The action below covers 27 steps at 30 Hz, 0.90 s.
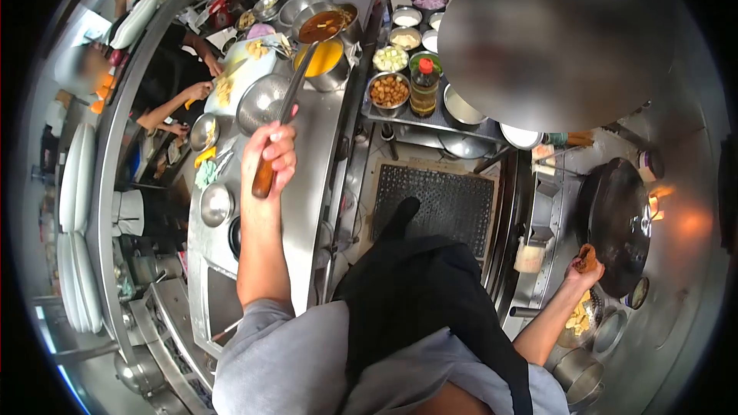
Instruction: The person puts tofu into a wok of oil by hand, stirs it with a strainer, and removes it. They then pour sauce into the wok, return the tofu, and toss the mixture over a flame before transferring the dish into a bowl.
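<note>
My left hand is wrapped around the wooden handle of a long metal ladle. The ladle reaches over the steel counter, and a red-brown sauce shows at its far end. Just below that end stands a pot of orange-yellow liquid; a perforated colander lies beside the ladle's shaft. On the other side, my right hand is closed on a brown, folded, cloth-like piece at the rim of a dark wok. Whether a wok handle lies under it is hidden.
A flame burns beyond the wok. Ahead, a rack holds bowls of ingredients and an oil bottle. Across the counter a co-worker's hands work at a cutting board. A rubber mat covers the floor.
</note>
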Each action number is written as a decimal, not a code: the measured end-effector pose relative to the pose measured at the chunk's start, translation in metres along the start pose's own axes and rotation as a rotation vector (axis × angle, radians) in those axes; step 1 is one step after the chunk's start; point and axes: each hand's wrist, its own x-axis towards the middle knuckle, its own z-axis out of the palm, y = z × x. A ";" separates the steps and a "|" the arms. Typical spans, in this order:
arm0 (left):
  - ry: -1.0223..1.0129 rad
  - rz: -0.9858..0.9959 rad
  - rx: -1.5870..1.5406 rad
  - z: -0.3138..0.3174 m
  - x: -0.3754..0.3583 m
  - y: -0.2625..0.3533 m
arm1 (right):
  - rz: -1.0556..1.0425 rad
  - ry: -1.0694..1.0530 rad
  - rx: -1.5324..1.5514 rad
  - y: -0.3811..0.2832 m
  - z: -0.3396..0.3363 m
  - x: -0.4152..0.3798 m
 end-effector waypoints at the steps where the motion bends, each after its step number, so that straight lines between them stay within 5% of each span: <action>1: 0.124 0.001 0.014 0.010 -0.017 -0.013 | -0.049 -0.007 -0.012 -0.002 -0.001 0.002; 6: 0.325 -0.027 0.176 0.036 -0.092 -0.076 | -0.029 -0.342 -0.059 -0.010 -0.030 0.074; 9: 0.365 -0.063 0.241 0.042 -0.120 -0.112 | -0.117 -0.222 0.074 -0.010 0.000 0.031; 12: 0.292 -0.173 0.152 0.047 -0.124 -0.135 | -0.036 -0.112 0.217 0.002 0.000 0.082; 16: 0.230 -0.375 0.043 0.078 -0.089 -0.173 | -0.058 0.054 0.316 -0.002 0.031 0.085; 22: -0.084 -0.709 0.133 0.118 0.030 -0.244 | -0.016 -0.026 0.246 0.009 0.037 0.122; 24: -0.194 -0.807 0.175 0.138 0.077 -0.278 | 0.020 -0.180 0.181 0.000 0.033 0.095; 27: -0.269 -0.914 0.455 0.155 0.148 -0.335 | -0.094 -0.054 0.025 0.001 0.017 0.053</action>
